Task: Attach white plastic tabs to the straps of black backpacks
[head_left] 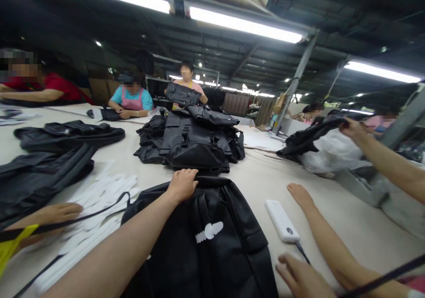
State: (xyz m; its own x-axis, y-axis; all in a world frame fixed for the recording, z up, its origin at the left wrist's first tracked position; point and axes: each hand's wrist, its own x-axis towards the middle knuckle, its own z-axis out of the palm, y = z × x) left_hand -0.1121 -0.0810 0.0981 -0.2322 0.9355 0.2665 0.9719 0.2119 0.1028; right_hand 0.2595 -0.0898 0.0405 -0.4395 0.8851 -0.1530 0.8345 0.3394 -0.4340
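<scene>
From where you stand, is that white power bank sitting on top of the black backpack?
No, the white power bank lies on the cream table, apart from and to the right of the black backpack.

No wording can be read clearly. The black backpack (199,253) carries a white logo (209,232), too skewed to make out; just right of the backpack, a white power bank (282,220) has a small round mark (290,230), also unreadable.
</scene>
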